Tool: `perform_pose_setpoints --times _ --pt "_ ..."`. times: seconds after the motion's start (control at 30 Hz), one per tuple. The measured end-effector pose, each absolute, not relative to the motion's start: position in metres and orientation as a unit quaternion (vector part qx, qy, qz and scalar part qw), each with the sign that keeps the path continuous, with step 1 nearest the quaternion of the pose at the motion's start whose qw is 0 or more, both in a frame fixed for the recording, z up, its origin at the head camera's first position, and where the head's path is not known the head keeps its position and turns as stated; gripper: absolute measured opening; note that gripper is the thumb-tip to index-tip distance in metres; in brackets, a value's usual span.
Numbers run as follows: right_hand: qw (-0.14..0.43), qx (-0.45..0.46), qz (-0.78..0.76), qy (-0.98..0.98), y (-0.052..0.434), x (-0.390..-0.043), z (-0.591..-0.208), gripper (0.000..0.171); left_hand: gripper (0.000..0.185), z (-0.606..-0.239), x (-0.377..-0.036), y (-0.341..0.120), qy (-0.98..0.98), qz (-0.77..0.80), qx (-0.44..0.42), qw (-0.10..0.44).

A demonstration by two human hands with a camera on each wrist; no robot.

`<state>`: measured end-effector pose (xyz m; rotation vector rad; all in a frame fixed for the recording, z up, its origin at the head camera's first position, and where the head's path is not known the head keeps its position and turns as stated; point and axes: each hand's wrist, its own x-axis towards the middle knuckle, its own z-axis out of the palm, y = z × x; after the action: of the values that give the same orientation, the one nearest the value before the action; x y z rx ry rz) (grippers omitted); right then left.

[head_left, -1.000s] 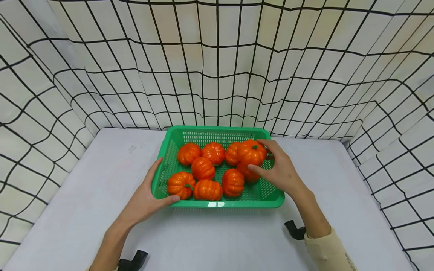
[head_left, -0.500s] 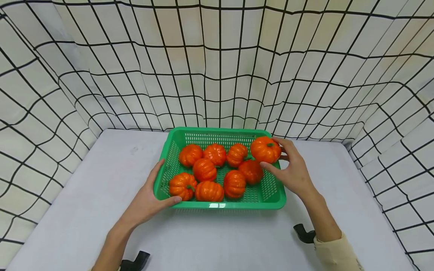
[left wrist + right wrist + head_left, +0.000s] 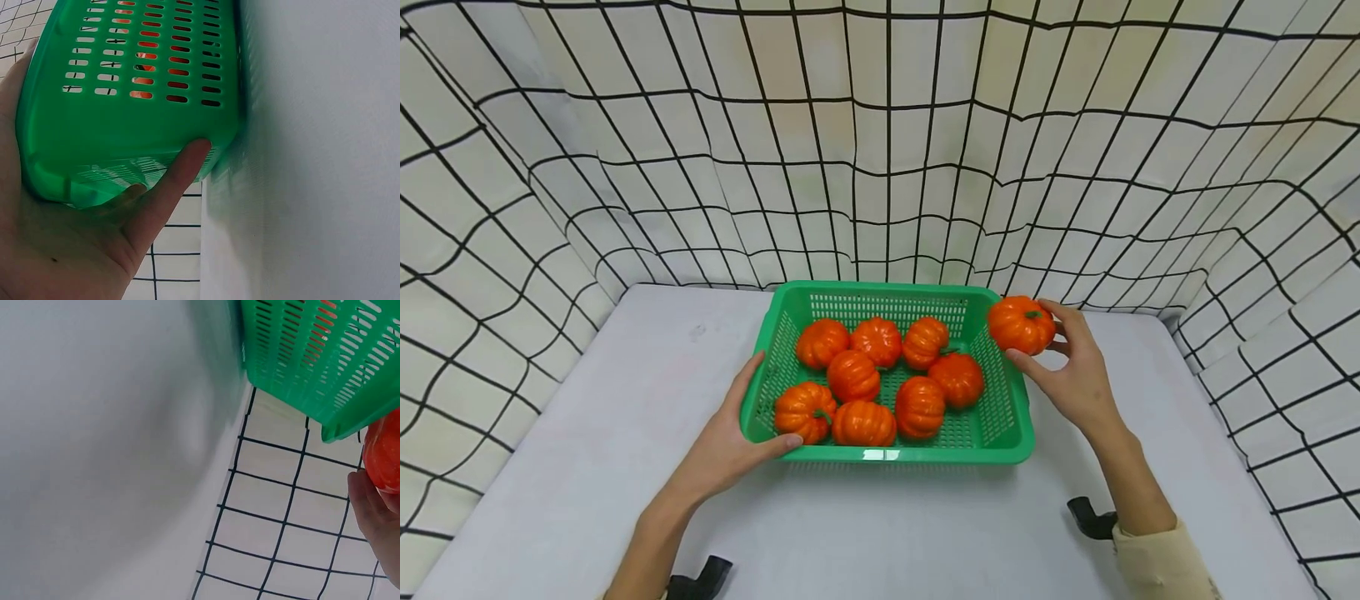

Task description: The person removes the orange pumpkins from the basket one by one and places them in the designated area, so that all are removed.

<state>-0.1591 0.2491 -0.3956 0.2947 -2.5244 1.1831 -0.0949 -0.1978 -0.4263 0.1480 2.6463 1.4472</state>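
Observation:
A green plastic basket (image 3: 955,455) with slotted walls stands on the white table and contains several orange toy pumpkins (image 3: 862,423). My left hand (image 3: 726,442) grips its front left corner, thumb along the front rim and fingers against the left side. In the left wrist view the hand (image 3: 75,250) curves round that corner. My right hand (image 3: 1082,375) holds one orange toy pumpkin (image 3: 1021,325) between thumb and fingers, above the basket's right rim. The right wrist view catches only part of this pumpkin (image 3: 384,453), beside the basket's corner.
White table surface (image 3: 587,433) extends left and right of the basket. Black netting (image 3: 880,167) hangs at the back and both sides, in front of pale walls. A black curved piece (image 3: 1092,518) sits at my right wrist, another (image 3: 703,579) at my left.
My right hand has carried the pumpkin rightward, from over the other pumpkins to the basket's right rim. The left hand keeps its grip on the corner.

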Motion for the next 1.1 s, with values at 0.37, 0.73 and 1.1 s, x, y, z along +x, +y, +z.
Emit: perform_pose_setpoints --times 0.37,0.73,1.1 --pt "0.189 0.06 0.424 -0.884 0.272 -0.16 -0.405 0.079 0.118 -0.427 -0.094 -0.198 0.87 0.487 0.05 0.061" --pt "0.163 0.009 0.434 -0.886 0.3 -0.164 -0.411 0.084 0.117 -0.427 -0.094 -0.198 0.867 0.492 0.051 0.059" --pt "0.146 -0.03 0.423 -0.894 0.321 -0.168 -0.419 0.086 0.117 -0.429 -0.093 -0.198 0.863 0.499 0.053 0.055"
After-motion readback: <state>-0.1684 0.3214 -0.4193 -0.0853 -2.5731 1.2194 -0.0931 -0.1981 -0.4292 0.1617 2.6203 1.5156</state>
